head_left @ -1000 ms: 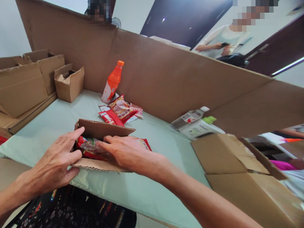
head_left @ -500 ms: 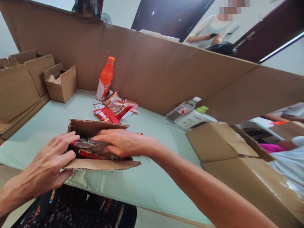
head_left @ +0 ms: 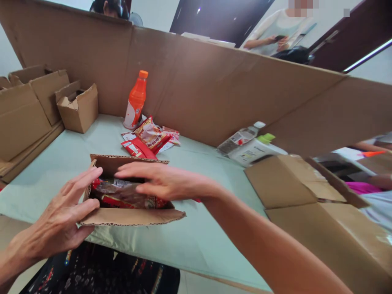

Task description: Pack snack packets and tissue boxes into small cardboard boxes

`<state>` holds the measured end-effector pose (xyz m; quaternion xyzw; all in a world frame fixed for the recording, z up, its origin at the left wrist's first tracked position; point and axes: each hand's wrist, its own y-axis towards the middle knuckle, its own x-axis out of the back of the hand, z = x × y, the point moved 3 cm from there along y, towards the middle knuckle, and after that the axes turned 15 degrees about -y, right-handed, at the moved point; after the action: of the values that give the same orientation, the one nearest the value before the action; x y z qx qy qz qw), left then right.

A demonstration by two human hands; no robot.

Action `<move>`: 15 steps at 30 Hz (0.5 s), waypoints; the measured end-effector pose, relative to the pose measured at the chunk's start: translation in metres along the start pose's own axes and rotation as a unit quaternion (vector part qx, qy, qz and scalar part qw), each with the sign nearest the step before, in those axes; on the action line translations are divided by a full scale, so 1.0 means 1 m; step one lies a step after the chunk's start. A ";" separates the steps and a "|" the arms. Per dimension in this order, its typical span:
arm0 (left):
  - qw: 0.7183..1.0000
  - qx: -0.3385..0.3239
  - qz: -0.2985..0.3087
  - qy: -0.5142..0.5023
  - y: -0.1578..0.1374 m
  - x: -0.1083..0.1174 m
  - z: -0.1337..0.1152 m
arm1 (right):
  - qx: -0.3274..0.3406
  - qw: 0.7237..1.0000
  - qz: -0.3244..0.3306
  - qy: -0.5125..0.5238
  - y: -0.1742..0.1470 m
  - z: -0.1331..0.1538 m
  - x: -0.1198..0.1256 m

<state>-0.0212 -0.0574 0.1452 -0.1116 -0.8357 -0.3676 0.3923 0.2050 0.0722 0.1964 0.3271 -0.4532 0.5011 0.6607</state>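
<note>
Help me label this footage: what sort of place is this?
Probably a shared indoor workroom: a cardboard partition backs the table, cardboard boxes sit left and right, another person is beyond.

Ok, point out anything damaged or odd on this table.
The small box at the back left looks damaged: its top edge is ragged, as if torn. The packets by the orange bottle lie jumbled. Nothing looks spilled.

Right hand [head_left: 156, 179] has lifted, baring more of the packet [head_left: 127, 193]
</note>
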 end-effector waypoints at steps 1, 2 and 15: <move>1.000 0.001 -0.010 -0.007 -0.002 0.000 0.000 | -0.044 0.998 -0.036 0.004 -0.016 -0.002 0.009; 1.000 0.000 -0.022 -0.014 -0.004 -0.001 0.000 | -0.086 0.995 -0.055 0.006 -0.030 -0.003 0.015; 0.995 0.027 -0.071 -0.064 -0.010 -0.009 0.006 | -0.113 0.992 -0.047 0.000 -0.057 -0.009 -0.013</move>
<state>-0.0231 -0.0592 0.1307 -0.0652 -0.8746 -0.3641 0.3135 0.2613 0.0587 0.1819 0.2712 -0.4913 0.4148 0.7162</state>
